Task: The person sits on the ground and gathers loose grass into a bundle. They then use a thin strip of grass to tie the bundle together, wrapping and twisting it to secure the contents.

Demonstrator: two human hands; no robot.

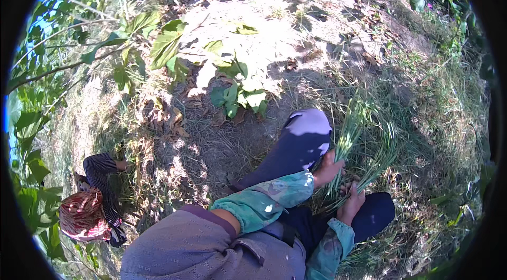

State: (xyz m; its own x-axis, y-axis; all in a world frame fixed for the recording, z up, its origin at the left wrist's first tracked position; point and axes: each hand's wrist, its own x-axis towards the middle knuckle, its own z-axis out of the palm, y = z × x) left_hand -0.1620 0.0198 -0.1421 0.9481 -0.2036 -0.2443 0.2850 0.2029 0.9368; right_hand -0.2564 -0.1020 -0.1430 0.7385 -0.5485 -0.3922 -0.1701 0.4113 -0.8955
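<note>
Both of my forearms wear green patterned sleeve covers. My left hand (329, 169) is closed around a bundle of green grass stalks (345, 139), beside my raised knee in dark trousers (291, 141). Close below it, my right hand (351, 204) grips a second, looser bunch of long grass (376, 169), whose blades arc up and to the right. The lower stalks of the two bunches come near each other between my hands; whether they touch I cannot tell. My fingers partly hide the stems.
Another person (85, 212) in a red patterned head covering and a striped sleeve crouches at left. Leafy branches (67, 66) reach in from the upper left. A low broad-leaved plant (237, 97) grows ahead of my knee. Grass (408, 121) and dry leaves cover the ground.
</note>
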